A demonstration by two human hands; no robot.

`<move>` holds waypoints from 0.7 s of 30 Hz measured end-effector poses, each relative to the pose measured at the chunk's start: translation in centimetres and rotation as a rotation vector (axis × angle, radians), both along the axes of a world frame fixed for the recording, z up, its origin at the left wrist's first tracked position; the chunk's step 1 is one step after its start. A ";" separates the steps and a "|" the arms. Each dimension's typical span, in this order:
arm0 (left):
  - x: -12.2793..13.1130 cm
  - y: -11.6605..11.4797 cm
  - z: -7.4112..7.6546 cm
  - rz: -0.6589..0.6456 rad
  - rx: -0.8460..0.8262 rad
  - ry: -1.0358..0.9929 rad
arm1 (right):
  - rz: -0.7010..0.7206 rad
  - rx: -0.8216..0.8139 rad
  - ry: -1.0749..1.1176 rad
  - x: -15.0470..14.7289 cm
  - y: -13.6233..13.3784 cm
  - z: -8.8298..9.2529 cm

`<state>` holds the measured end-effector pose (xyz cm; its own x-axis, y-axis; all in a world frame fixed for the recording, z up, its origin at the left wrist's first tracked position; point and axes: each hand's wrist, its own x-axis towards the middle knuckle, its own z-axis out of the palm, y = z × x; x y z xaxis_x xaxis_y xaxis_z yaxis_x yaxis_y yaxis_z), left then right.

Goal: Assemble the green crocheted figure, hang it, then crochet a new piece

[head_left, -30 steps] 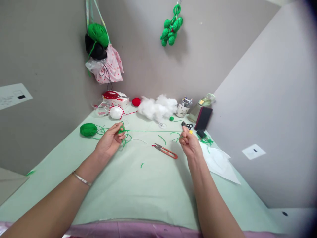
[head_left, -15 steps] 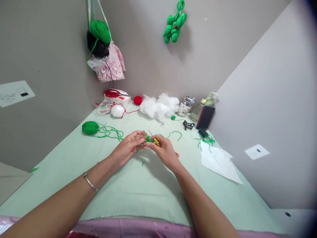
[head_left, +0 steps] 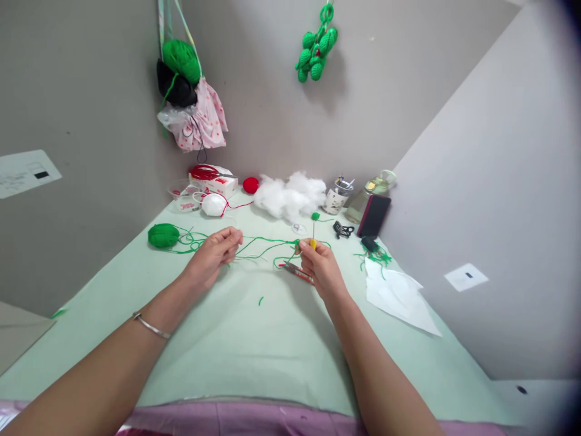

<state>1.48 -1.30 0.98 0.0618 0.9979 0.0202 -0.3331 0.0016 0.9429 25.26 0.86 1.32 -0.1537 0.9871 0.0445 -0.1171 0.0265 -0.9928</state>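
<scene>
My left hand is closed in a pinch on green yarn, which stretches across to my right hand. Between my right fingers is a crochet hook with a yellow handle, its thin metal shaft pointing up. A small green crocheted piece is pinched at the same fingertips, partly hidden by them. Thread snips with red handles lie just left of my right hand, which covers their far end. The green yarn ball rests on the table to the left, with loose strands trailing from it.
White stuffing lies at the back, beside a red yarn ball and a white ball. A pen cup, a bottle, a leaning phone and white paper stand or lie at right.
My hands have moved apart, left hand leftward and right hand rightward, drawing yarn out between them. The hook has swung upright, and the snips have come into fuller view.
</scene>
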 end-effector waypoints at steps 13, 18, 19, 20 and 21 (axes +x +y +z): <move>1.1 -0.5 0.2 -0.074 -0.007 -0.248 | 0.109 -0.111 0.052 -0.3 -0.3 -0.1; 2.0 -1.3 0.3 -0.134 -0.022 -0.115 | 0.140 -0.105 0.011 -0.9 -1.0 0.0; 2.1 -1.4 0.2 -0.138 -0.015 -0.060 | 0.141 -0.100 0.002 -0.9 -1.1 0.1; 2.3 -1.4 0.0 -0.138 0.002 0.009 | 0.141 -0.095 -0.008 -1.0 -1.2 0.2; 2.4 -1.5 -0.2 -0.136 0.024 0.084 | 0.143 -0.089 -0.018 -1.1 -1.3 0.2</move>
<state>3.86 -2.78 0.81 0.1989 0.9795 0.0328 -0.2518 0.0187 0.9676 24.16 -0.44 1.52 -0.2925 0.9551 -0.0463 -0.0960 -0.0775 -0.9924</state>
